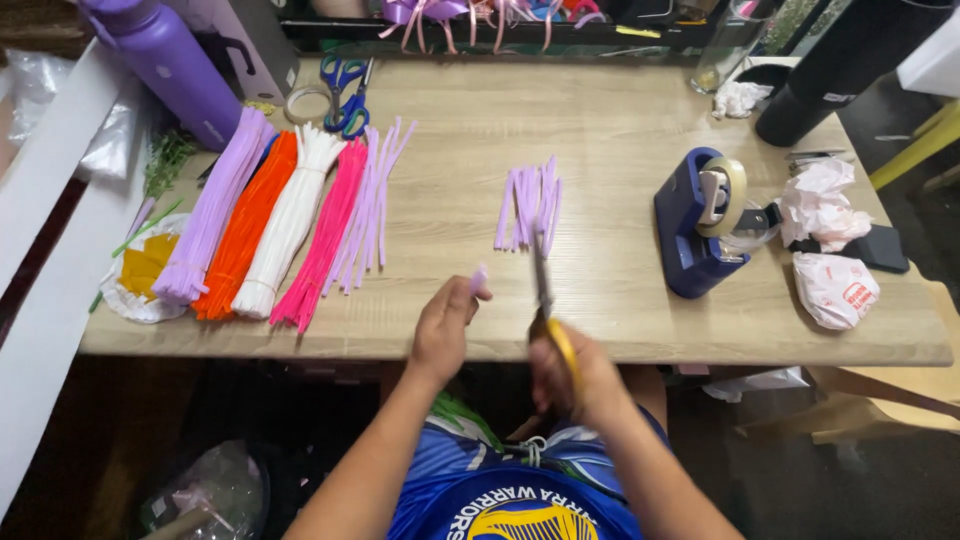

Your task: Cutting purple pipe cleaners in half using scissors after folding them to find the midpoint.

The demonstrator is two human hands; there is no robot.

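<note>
Just left of the scissors, the left hand pinches a lilac stem.

A single head-worn camera looks steeply down and forward from above the person's chest. The wooden table fills the middle and upper frame, its near edge running across the lower half. The left hand and right hand sit close, at lower centre. The far table edge meets the top of the frame; floor shows at both lower corners.
</note>
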